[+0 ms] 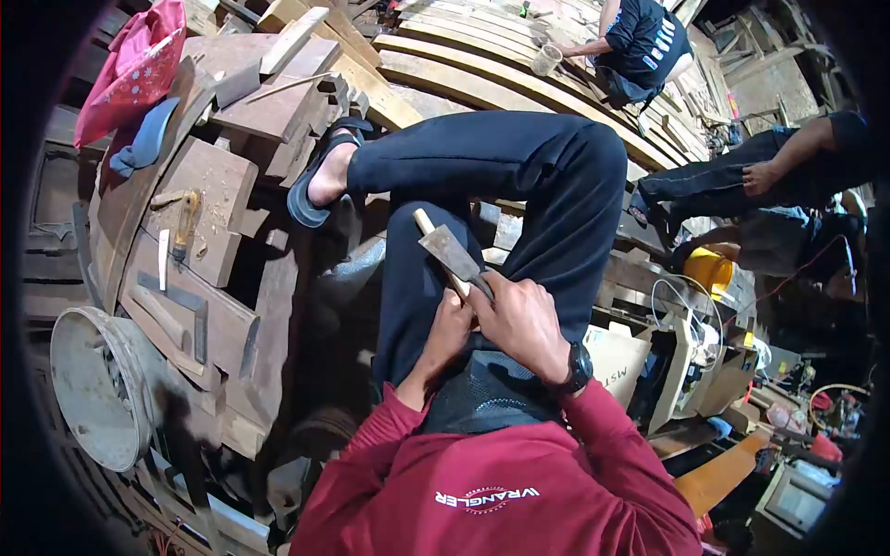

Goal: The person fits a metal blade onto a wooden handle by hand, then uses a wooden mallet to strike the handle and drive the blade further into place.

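Over my lap, my right hand (521, 320) is closed round the dark handle of a tool with a broad, flat grey blade (451, 251), which looks like a wide chisel or knife. Close beside it, my left hand (449, 326) grips a pale wooden stick (424, 221). The blade lies across the stick and hides its middle; the stick's far end shows past the blade tip. Both hands are nearly touching. A dark watch (579, 365) sits on my right wrist.
To my left, a wooden bench holds a yellow-handled tool (188, 221) and a metal square (199, 320), with a bucket (93, 389) nearby. Ahead are long planks (464, 79) and a person holding a clear container (547, 60). Another person (788, 162) is at right, near a yellow object (709, 271).
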The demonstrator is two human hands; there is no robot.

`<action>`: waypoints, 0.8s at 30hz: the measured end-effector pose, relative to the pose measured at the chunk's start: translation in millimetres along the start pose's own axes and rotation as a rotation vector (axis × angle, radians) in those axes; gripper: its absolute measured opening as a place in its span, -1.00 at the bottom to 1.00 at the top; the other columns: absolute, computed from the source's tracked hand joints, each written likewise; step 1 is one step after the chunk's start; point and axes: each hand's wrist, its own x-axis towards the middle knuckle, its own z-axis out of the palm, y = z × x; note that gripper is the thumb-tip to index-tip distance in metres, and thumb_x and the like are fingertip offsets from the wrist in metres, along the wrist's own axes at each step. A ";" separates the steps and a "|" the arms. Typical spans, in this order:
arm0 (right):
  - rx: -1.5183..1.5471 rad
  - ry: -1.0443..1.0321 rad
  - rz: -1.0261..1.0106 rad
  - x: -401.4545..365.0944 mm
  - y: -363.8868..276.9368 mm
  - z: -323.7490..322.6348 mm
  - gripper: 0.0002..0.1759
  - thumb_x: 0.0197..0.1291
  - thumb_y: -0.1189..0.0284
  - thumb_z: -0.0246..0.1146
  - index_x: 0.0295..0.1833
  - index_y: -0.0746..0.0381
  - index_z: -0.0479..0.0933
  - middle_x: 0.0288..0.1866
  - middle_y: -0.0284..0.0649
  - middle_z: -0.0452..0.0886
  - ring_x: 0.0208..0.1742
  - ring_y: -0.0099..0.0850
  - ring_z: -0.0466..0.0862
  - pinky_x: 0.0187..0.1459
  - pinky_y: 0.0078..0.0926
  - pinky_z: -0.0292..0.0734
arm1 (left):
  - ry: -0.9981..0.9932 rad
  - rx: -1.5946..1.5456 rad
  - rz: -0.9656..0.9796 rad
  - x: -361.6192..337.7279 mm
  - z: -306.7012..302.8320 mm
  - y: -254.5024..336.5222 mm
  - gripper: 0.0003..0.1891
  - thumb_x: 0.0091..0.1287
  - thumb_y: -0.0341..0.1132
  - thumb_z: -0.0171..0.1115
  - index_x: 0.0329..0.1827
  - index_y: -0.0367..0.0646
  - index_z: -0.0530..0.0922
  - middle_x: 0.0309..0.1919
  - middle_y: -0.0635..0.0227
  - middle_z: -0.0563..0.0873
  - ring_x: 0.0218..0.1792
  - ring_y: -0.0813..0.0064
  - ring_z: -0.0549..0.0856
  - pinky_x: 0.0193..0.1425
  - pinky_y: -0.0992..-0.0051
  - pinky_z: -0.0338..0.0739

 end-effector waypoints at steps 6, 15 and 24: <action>0.021 0.079 -0.061 22.6 4.2 22.1 -0.64 0.41 0.18 0.22 -0.01 0.28 0.65 -0.41 0.19 0.70 -0.32 0.19 0.73 -0.20 0.12 0.65 | 0.129 0.235 0.213 3.2 4.1 -8.3 -0.57 0.56 -0.19 0.15 0.26 -0.38 0.41 -0.08 0.16 0.71 -0.14 0.47 0.70 -0.13 0.37 0.63; 0.021 0.065 -0.043 20.9 5.2 19.5 -0.63 0.40 0.19 0.23 0.01 0.29 0.68 -0.39 0.20 0.71 -0.29 0.18 0.75 -0.17 0.13 0.65 | 0.042 0.092 0.050 -0.2 6.7 6.3 -0.60 0.62 -0.12 0.09 0.22 -0.32 0.40 -0.18 0.31 0.64 -0.24 0.56 0.65 -0.28 0.54 0.55; 0.048 0.043 -0.042 21.3 8.9 18.7 -0.65 0.44 0.20 0.19 -0.01 0.27 0.67 -0.38 0.21 0.70 -0.27 0.20 0.73 -0.17 0.14 0.65 | 0.055 -0.013 0.034 4.3 1.3 -22.2 -0.57 0.61 -0.16 0.09 0.32 -0.34 0.36 -0.03 0.00 0.71 -0.06 0.29 0.76 -0.10 0.34 0.66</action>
